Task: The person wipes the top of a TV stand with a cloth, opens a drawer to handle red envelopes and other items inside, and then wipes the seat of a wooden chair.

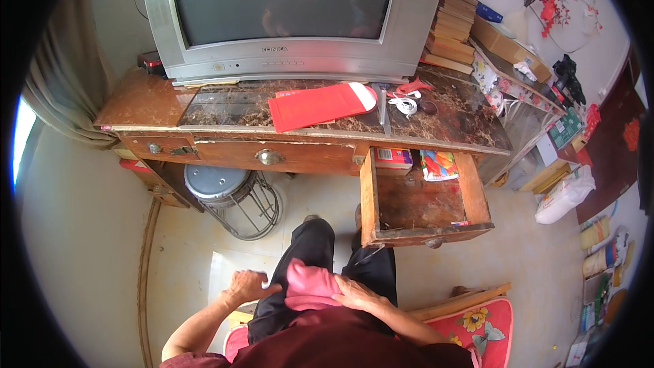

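A folded pink cloth (310,285) lies across my lap, over the dark trousers. My right hand (357,294) is closed on the cloth's right side, the fingers resting along its edge. To the left, my left hand (249,286) is apart from the cloth beside my left thigh, holding nothing, with its fingers loosely spread. Ahead to the right, a wooden drawer (419,201) is pulled out of the desk. Inside it, a red and white box or book (393,158) and a colourful packet (439,165) lie toward the back.
A large grey television (283,61) stands on the marble-patterned desk (225,105). Red envelopes (320,107), a white cable (407,105) and stacked books (449,27) lie there too. A round metal stool (218,180) is under the desk. I sit on a red flowered cushion (480,324).
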Motion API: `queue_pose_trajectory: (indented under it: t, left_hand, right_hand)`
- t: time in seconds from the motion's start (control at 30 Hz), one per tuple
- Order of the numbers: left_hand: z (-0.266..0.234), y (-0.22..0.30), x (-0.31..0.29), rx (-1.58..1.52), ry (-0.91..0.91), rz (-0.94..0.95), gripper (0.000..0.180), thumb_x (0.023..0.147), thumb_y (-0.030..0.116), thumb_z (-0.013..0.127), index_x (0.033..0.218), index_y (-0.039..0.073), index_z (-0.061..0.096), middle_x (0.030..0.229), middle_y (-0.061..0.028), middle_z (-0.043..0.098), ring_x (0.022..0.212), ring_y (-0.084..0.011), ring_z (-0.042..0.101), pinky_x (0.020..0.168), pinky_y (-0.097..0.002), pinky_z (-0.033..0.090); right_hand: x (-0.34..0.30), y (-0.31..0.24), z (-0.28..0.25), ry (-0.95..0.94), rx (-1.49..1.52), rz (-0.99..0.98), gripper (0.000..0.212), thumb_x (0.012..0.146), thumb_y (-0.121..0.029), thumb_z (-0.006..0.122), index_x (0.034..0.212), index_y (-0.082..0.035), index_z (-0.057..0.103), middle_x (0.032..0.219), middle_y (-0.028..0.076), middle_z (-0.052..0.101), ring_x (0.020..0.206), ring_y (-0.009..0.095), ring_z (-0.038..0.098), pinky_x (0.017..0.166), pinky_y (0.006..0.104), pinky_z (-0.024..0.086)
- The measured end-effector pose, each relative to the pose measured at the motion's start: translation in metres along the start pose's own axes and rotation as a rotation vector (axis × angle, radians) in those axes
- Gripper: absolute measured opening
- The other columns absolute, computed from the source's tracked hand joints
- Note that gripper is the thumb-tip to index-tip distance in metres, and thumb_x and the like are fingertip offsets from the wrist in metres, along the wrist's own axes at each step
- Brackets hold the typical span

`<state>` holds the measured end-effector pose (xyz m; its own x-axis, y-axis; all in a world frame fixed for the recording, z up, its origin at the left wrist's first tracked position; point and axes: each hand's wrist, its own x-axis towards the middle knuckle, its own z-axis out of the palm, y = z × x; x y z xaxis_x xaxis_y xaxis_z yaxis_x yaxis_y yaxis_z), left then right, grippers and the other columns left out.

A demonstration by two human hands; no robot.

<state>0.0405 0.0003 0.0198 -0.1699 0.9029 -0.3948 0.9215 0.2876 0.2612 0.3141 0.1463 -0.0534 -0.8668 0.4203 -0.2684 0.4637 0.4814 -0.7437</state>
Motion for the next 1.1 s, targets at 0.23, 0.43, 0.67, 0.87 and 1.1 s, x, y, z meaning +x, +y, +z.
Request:
queue_pose_trajectory:
  t: [0.23,0.43,0.67,0.87,1.1]
  left_hand:
    - [-0.161,0.062,0.044,-0.329,0.997,0.278,0.043,0.080,0.029,0.070,0.113,0.004,0.057,0.104,-0.0153,0.060,0.098,-0.0333,0.057,0.084,-0.0402,0.046]
    - [-0.269,0.092,0.113,0.077,0.957,0.451,0.088,0.074,0.054,0.070,0.139,0.004,0.036,0.139,-0.0215,0.039,0.135,-0.0352,0.029,0.111,-0.0487,0.022]
    - [-0.274,0.089,0.137,0.126,0.680,0.385,0.081,0.070,0.037,0.074,0.137,0.006,0.042,0.138,-0.0173,0.044,0.130,-0.0322,0.038,0.109,-0.0439,0.027]
    - [-0.261,0.053,0.115,0.171,0.952,0.427,0.049,0.078,0.013,0.067,0.125,0.009,0.055,0.119,-0.0142,0.059,0.111,-0.0287,0.056,0.095,-0.0401,0.042]
    - [-0.266,0.091,0.063,-1.309,0.294,0.494,0.030,0.092,0.019,0.060,0.112,-0.004,0.060,0.100,-0.0087,0.066,0.088,-0.0156,0.063,0.078,-0.0302,0.051]
  right_hand:
    - [0.004,-0.041,-0.005,-0.208,-0.031,-0.245,0.047,0.083,-0.020,0.060,0.125,-0.002,0.047,0.117,0.018,0.054,0.111,0.036,0.052,0.091,0.0406,0.043]
    - [0.006,-0.036,-0.016,-0.085,-0.030,-0.044,0.063,0.084,-0.028,0.060,0.135,0.004,0.038,0.132,0.026,0.045,0.121,0.038,0.046,0.101,0.0410,0.038]
    - [0.002,-0.016,-0.002,-0.074,-0.032,-0.052,0.062,0.085,-0.031,0.061,0.129,0.008,0.042,0.126,0.028,0.050,0.117,0.040,0.050,0.099,0.0410,0.041]
    - [0.000,-0.024,-0.015,-0.095,0.063,-0.045,0.058,0.086,-0.028,0.060,0.129,0.005,0.043,0.125,0.026,0.051,0.116,0.039,0.050,0.099,0.0405,0.041]
    - [0.002,-0.018,-0.013,0.049,0.107,-0.051,0.048,0.086,-0.022,0.057,0.128,0.000,0.046,0.124,0.022,0.052,0.116,0.035,0.051,0.098,0.0396,0.041]
